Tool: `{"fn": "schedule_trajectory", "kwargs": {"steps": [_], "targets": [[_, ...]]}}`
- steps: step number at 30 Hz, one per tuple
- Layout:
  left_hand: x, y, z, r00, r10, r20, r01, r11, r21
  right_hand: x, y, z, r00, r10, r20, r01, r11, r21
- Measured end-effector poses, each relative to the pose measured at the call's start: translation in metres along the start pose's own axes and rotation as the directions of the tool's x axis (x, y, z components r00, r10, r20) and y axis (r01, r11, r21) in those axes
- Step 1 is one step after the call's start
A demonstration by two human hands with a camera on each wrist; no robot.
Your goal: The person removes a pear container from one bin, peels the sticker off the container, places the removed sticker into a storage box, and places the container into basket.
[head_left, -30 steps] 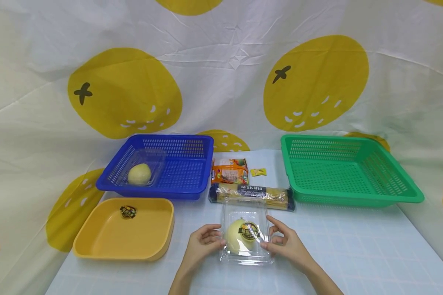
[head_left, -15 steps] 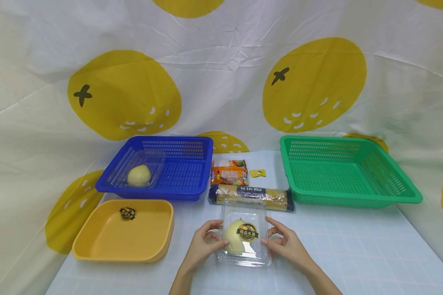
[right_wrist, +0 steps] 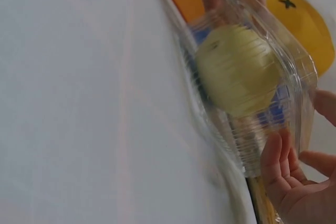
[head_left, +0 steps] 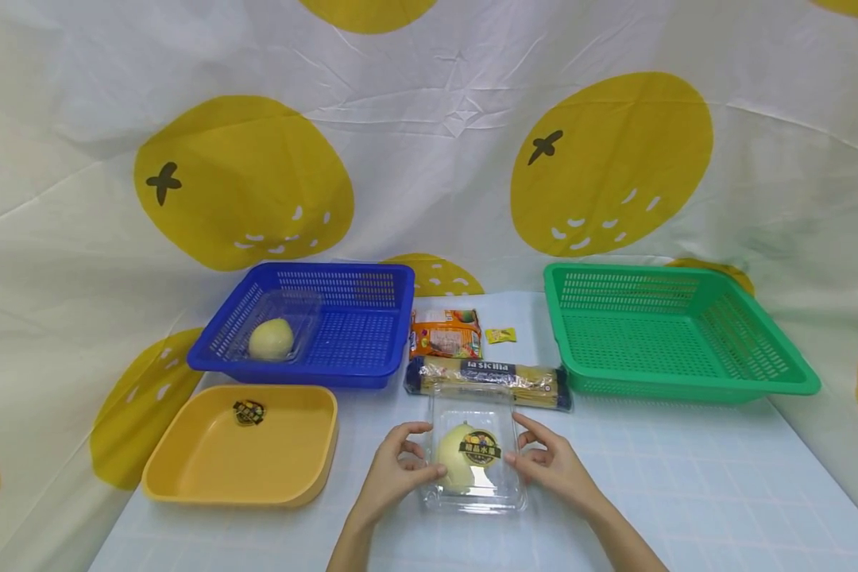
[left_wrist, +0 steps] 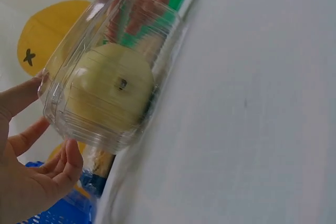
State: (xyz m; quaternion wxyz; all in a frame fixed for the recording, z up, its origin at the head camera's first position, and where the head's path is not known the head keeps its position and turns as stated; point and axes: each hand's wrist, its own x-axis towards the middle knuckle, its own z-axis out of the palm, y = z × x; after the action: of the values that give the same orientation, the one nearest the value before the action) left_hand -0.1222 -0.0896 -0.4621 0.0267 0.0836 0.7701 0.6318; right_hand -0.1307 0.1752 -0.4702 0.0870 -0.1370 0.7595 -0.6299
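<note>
A clear plastic clamshell box [head_left: 496, 486] with a black and gold sticker on its lid stands in front of me. Inside lies a pale yellow-green, pear-like fruit [head_left: 452, 467]; its small dark stem dent shows in the left wrist view. My left hand [head_left: 393, 475] grips the box's left side, thumb over the lid edge. On the opposite side, my right hand [head_left: 556, 470] holds the box between thumb and fingers. In the right wrist view, fingertips [right_wrist: 272, 150] of that hand curl against the ribbed wall. Behind the box lies a packet of spaghetti [head_left: 543, 384].
A blue basket [head_left: 353, 369] at back left holds another clear box [head_left: 302, 310] with a pale fruit. Nearer stands a yellow tub [head_left: 239, 469]. A green basket [head_left: 658, 379] is at back right. An orange snack packet [head_left: 446, 334] and a small yellow sachet [head_left: 500, 334] lie between the baskets.
The left thumb has slid slightly inward over the lid edge, and the right fingers have risen a little along their side. The box stays in about the same spot.
</note>
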Motion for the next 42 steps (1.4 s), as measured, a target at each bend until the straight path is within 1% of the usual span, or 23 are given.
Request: {"fn": "schedule_trajectory", "kwargs": {"steps": [3,6,9,11,14,16,18,20,22,26,30,37,39,42], "targets": [[0.003,0.002,0.003,0.997,0.065,-0.046,-0.063,0.998,0.031,0.001,-0.001,0.0,1.0,0.002,-0.004,-0.002,1.0,-0.017],[0.008,0.006,0.007,0.984,0.159,-0.08,-0.155,0.986,0.058,0.002,-0.002,0.0,1.0,0.009,-0.004,-0.009,1.0,-0.024],[0.012,0.011,0.011,0.968,0.241,-0.077,-0.234,0.968,0.085,0.003,-0.002,0.001,1.0,0.012,-0.003,-0.012,1.0,-0.023],[0.015,0.015,0.013,0.962,0.267,-0.061,-0.26,0.96,0.107,0.003,-0.002,0.001,1.0,0.008,-0.006,-0.009,1.0,-0.024],[0.019,0.02,0.016,0.961,0.277,-0.022,-0.273,0.955,0.119,0.003,-0.001,0.001,1.0,-0.001,-0.003,0.001,1.0,-0.021],[0.021,0.022,0.018,0.964,0.264,0.001,-0.262,0.957,0.125,0.004,0.0,0.001,1.0,-0.003,-0.004,0.003,1.0,-0.021],[0.022,0.022,0.022,0.965,0.26,0.021,-0.26,0.954,0.148,0.004,0.001,0.001,1.0,-0.003,-0.005,0.003,1.0,-0.017],[0.024,0.02,0.025,0.962,0.272,0.03,-0.273,0.943,0.193,0.004,0.001,0.001,1.0,0.003,-0.009,-0.003,1.0,-0.011],[0.024,0.018,0.029,0.956,0.291,0.037,-0.291,0.924,0.249,0.004,0.001,0.001,1.0,0.011,-0.012,-0.011,1.0,-0.006],[0.024,0.016,0.034,0.95,0.308,0.049,-0.308,0.898,0.313,0.003,0.0,0.001,1.0,0.02,-0.014,-0.02,1.0,0.003],[0.025,0.017,0.037,0.951,0.305,0.056,-0.305,0.885,0.352,0.002,-0.001,0.001,0.999,0.031,-0.017,-0.031,1.0,0.004],[0.023,0.019,0.04,0.962,0.266,0.066,-0.269,0.872,0.41,0.002,-0.002,0.001,0.999,0.043,-0.012,-0.043,0.999,0.003],[0.023,0.019,0.04,0.961,0.269,0.064,-0.27,0.868,0.417,0.001,-0.002,0.001,0.999,0.04,-0.007,-0.04,0.999,0.005],[0.023,0.018,0.04,0.956,0.287,0.059,-0.284,0.856,0.431,0.001,-0.001,0.001,1.0,0.031,0.0,-0.031,0.999,0.009]]}}
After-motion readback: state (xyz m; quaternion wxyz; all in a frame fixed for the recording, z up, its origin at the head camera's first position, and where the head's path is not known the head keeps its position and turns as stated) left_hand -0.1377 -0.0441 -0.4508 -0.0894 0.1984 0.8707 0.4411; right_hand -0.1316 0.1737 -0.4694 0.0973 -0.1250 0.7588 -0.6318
